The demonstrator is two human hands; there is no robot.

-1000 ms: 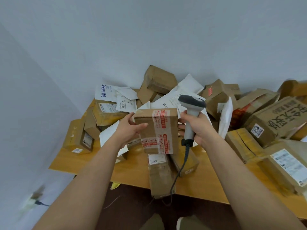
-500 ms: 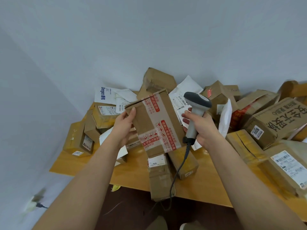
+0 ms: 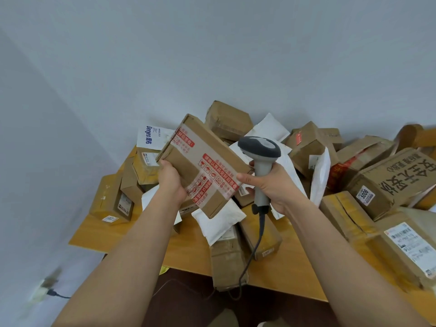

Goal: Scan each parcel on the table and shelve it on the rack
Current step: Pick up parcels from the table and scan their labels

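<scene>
While the left hand grips the lower left edge of a flat brown cardboard parcel with clear tape printed in red, fingers curled under it and thumb side on its face, the parcel sits tilted in the air above the table, long axis running from upper left to lower right. The right hand wraps around the pale handle of a grey handheld barcode scanner with a dark head, thumb tip reaching toward the parcel's right edge, just beside it. Scanner head is above the hand, near the parcel's right corner; its dark cable hangs down past the table edge.

Below the held parcel lies a white padded mailer, on a light wooden table. A heap of brown cardboard boxes and white mailers covers the table back to the pale grey wall. Far right, a large brown box with black printed characters and a white "5006" sticker; in front of it a box with a white shipping label. Left, a white mailer with blue lettering and a small brown box at the table's left corner. A white plug shows blurred at lower left.
</scene>
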